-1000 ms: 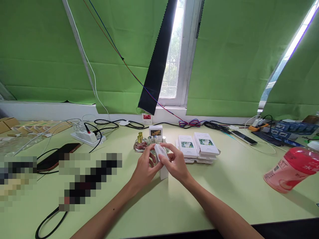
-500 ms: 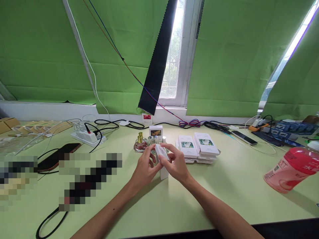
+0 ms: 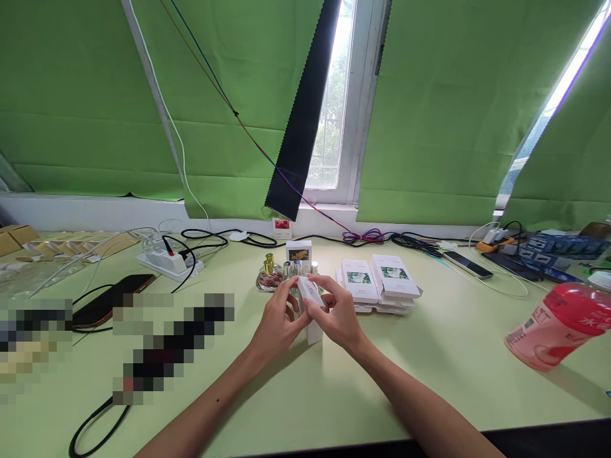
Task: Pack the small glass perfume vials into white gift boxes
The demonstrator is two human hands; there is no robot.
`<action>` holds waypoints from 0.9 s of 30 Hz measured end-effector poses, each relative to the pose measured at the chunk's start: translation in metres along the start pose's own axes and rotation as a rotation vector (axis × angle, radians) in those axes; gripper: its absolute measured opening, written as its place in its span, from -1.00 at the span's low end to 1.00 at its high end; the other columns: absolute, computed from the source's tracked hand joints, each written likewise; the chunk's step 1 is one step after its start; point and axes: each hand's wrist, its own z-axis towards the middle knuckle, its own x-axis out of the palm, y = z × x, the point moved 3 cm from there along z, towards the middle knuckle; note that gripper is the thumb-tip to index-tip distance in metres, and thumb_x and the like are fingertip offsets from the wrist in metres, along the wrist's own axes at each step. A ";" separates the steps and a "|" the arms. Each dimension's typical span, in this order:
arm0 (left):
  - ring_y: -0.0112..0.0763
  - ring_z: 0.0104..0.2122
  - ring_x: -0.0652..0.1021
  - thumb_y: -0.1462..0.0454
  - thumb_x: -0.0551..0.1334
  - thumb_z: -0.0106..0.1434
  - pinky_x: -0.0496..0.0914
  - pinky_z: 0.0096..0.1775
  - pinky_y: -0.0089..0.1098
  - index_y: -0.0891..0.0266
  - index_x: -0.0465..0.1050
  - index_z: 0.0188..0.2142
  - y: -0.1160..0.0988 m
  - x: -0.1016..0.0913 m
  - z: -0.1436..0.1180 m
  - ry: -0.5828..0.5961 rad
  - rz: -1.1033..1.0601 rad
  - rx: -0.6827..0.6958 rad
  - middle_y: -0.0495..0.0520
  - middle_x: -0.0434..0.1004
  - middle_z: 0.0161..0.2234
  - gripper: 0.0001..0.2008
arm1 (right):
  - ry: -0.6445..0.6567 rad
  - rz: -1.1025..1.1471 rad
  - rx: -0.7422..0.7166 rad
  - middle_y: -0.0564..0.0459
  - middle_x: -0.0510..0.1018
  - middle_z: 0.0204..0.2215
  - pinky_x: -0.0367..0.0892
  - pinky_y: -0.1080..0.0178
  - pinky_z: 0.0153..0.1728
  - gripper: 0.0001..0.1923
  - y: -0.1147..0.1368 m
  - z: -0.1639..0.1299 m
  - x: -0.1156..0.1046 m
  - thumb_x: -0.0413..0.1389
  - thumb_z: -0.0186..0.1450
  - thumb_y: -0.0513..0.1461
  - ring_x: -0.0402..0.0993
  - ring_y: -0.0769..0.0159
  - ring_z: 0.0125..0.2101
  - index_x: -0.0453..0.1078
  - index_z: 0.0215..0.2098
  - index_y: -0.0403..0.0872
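Note:
A small white cardboard box (image 3: 314, 332) stands upright on the pale green table, its top between my hands. My left hand (image 3: 279, 318) grips the box from the left with fingers curled. From the other side my right hand (image 3: 338, 312) pinches the box's upper end, thumb and fingertips on the lid. Part of the box is hidden by the fingers. Just behind my hands are several small bottles with silver caps (image 3: 298, 267) and some with gold caps (image 3: 269, 261). Behind them a white box with a dark picture (image 3: 298, 253) stands upright.
Flat white cartons with flower pictures (image 3: 377, 280) lie in stacks right of my hands. A pink drink bottle (image 3: 548, 326) stands at the far right. Phones lie on both sides, one phone (image 3: 468, 264) at right. A power strip (image 3: 169, 262) and cables run along the back.

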 end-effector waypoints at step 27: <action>-0.39 -0.27 0.52 0.03 0.26 0.31 0.55 -0.30 -0.33 0.12 0.26 0.20 0.002 -0.001 0.003 0.029 -0.069 -0.011 0.14 0.38 0.10 -0.47 | -0.035 -0.017 -0.022 -0.01 0.62 -0.12 0.01 0.34 -0.67 -0.63 0.000 0.002 -0.001 0.18 0.15 -0.20 0.11 0.59 -0.67 0.43 -0.06 -0.09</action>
